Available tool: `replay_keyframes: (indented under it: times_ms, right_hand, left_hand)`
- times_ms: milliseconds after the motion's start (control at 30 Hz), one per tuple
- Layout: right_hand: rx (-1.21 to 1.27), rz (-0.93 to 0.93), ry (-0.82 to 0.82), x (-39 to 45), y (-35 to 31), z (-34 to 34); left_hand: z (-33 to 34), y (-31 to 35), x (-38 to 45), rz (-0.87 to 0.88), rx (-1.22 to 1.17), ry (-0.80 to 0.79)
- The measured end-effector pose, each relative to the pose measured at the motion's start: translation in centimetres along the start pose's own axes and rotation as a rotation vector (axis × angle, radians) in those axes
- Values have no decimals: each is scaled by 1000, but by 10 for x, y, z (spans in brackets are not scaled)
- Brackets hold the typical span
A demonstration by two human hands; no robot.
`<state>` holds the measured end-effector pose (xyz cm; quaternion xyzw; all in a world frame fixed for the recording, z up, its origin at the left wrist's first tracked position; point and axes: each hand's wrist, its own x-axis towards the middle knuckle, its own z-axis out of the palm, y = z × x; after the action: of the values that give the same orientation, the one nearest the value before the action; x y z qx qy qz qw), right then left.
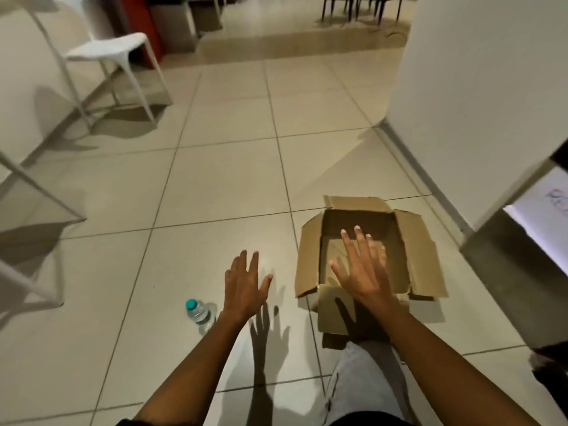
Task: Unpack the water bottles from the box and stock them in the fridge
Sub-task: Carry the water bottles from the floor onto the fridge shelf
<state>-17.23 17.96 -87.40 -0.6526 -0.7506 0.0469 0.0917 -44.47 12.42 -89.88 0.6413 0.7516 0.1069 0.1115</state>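
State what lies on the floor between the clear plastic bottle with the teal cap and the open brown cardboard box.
In the head view, only bare beige floor tile, beneath the open left hand.

Cardboard box (310, 259): brown, open-topped, all four flaps folded outward, sitting on the floor directly beneath the right hand (361, 272), whose spread fingers hover over its opening. Interior visible around the hand shows bare cardboard. Near flap lies flat under the right wrist.

Water bottle (199, 313): small, clear plastic, teal cap, on the floor just left of the left hand (244, 287), beside the wrist. Well apart from the box.
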Motion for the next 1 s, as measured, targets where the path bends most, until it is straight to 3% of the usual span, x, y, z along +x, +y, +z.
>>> replay_keyframes:
  times_ms: [267,433,600,1000]
  right_hand:
    - [-14,-121,-110,2,-50,39]
    - [13,-149,-168,-5,-57,59]
    - [38,-165,-184,-10,-53,68]
    - [44,-118,-171,-12,-29,44]
  left_hand:
    - [15,-99,-34,-222,173,-70]
    - [21,-121,-35,-323,207,-138]
    - [30,-124,-33,-396,93,-186]
    - [30,-102,-23,-290,-31,-113]
